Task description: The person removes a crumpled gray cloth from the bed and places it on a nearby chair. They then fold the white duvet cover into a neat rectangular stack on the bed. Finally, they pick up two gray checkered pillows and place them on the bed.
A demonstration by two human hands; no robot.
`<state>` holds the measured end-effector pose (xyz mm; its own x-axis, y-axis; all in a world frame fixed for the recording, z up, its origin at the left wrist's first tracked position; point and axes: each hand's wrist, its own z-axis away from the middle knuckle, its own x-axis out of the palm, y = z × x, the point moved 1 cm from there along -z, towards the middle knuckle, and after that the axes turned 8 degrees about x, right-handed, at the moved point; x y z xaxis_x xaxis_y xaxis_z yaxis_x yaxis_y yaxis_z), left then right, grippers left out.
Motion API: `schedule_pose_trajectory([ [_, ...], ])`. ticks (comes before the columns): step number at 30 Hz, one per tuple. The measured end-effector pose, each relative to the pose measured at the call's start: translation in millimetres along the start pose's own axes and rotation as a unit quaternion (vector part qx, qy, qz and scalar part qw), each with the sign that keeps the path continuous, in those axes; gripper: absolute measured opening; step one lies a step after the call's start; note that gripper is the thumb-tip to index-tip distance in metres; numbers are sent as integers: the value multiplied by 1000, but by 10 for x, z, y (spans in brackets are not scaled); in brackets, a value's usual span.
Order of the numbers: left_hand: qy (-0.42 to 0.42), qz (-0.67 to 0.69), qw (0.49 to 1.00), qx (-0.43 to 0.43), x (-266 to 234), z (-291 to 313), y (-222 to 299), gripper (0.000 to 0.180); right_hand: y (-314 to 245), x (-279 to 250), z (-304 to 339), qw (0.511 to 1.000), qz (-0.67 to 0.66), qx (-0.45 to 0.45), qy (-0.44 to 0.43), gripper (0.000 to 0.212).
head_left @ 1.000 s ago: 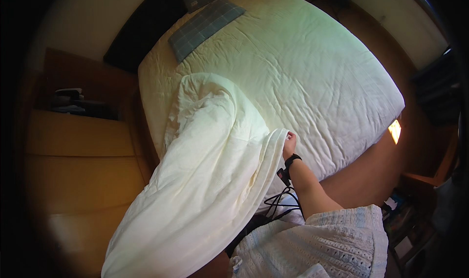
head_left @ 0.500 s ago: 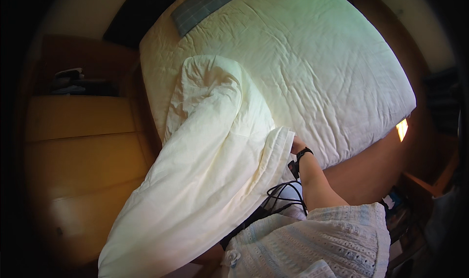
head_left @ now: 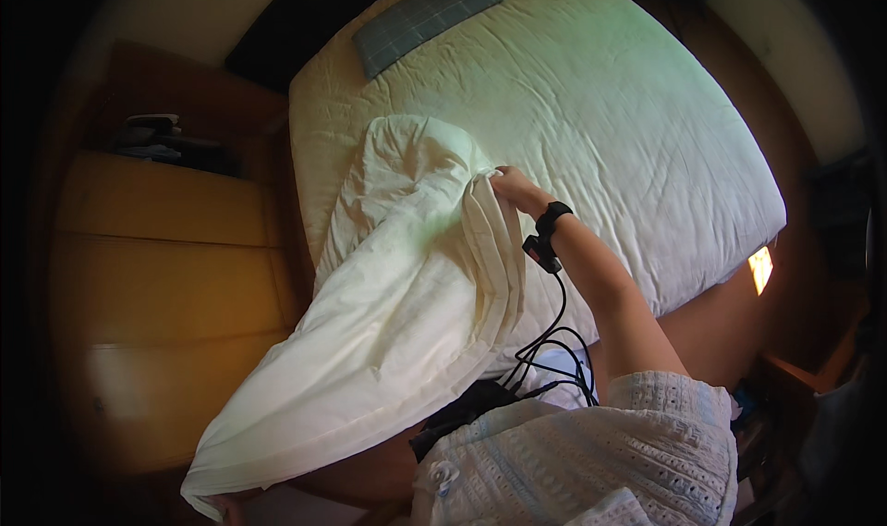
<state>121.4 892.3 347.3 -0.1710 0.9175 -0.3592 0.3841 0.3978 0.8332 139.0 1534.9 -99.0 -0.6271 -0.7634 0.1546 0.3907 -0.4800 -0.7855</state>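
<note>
A cream-white duvet cover (head_left: 370, 286), loosely bunched, stretches from the middle of the bed (head_left: 601, 128) down to the lower left. My right hand (head_left: 515, 188) is closed on its hemmed edge and holds it raised over the mattress, so folds hang below the fingers. At the lower rim, only a bit of my left hand (head_left: 227, 507) shows, closed at the cover's near corner; the fabric hides most of it. Between the hands the hem sags in a long curve.
A grey-blue checked pillow (head_left: 420, 22) lies at the bed's far left. Left of the bed stands a yellowish wooden cabinet (head_left: 166, 286). Black cables (head_left: 554, 350) loop from a band on my right wrist. Wooden furniture (head_left: 804, 360) is at the right.
My right hand has lifted the hem up and to the left, farther over the bed. The cover's near edge has risen, and part of my left hand now shows at its corner.
</note>
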Motion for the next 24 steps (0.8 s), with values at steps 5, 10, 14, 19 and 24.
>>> schedule_pose_trajectory([
  [5,169,684,625,-336,-482,-368,-816,28,-830,191,291,963,153,-223,-17,47],
  [10,264,691,566,-364,-711,-347,-1347,29,-1155,-939,280,861,339,-265,271,26],
  [14,189,673,620,-357,-829,-617,-1749,28,-1539,-1966,816,762,256,-273,528,20],
  [19,98,223,969,-32,-1262,-1338,-1995,39,-2444,-2362,2149,761,-135,-462,434,11],
  [24,24,-122,983,133,-1614,-1706,-1819,45,-2587,-2112,2962,819,-207,-494,205,31],
])
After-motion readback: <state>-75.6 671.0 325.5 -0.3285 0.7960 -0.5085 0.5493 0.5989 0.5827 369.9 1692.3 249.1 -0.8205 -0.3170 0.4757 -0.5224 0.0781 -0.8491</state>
